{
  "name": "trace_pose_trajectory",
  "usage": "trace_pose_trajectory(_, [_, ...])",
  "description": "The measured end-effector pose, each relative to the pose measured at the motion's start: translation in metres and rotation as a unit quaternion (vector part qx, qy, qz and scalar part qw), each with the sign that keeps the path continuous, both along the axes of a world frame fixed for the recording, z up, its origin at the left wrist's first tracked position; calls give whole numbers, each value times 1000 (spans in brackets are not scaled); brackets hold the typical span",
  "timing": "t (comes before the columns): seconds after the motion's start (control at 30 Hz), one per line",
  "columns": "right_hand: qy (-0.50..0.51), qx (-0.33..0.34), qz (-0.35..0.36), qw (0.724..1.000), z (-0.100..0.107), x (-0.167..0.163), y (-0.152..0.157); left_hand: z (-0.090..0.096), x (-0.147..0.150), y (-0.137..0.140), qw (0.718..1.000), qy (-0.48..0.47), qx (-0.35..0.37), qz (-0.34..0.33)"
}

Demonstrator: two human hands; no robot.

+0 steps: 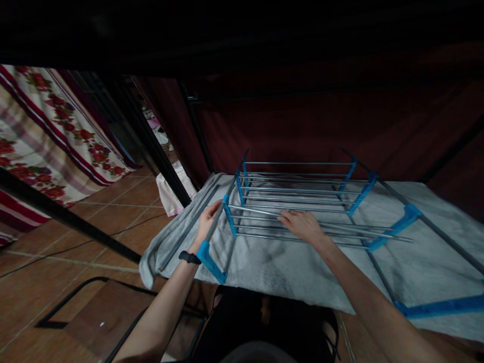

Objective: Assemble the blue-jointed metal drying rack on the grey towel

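Note:
A rack frame of metal tubes and blue plastic brackets (410,214) lies on its side on a grey blanket (287,272). At its near left side, my left hand (207,220) is closed about the side pole, with the fingertips by a blue bracket (226,199). My right hand (302,225) grips a thin metal rod (260,210) that runs slantwise across the fixed rungs. The rod's left end meets the bracket beside my left hand. Its right end (406,239) sticks out past the right-hand bracket, apparently loose.
A separate grey pole (189,229) lies along the blanket's left edge. Black bed posts (159,146) stand at the left. A chair (109,312) is on the tiled floor at lower left, and a floral curtain (75,126) hangs beyond. Dark red cloth (302,128) covers the back.

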State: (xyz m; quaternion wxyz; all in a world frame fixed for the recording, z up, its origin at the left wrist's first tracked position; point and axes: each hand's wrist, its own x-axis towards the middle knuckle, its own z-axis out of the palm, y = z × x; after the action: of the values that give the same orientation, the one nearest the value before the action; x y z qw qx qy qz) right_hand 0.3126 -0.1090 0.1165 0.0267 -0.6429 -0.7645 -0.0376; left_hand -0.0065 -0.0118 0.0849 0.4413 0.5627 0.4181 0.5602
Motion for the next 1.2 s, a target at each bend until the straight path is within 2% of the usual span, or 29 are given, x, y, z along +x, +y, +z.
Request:
trace_pose_trajectory(0.33, [-2,10,3,1000,-4,1,3,2,2,-3,1000,3,-13,-17])
trace_pose_trajectory(0.53, [-3,13,2,1000,-9,2,4,-1,4,-3,1000,-10,-27,-2])
trace_pose_trajectory(1.2, [-21,10,5,1000,2,4,7,-10,6,10,999,-26,-20,9])
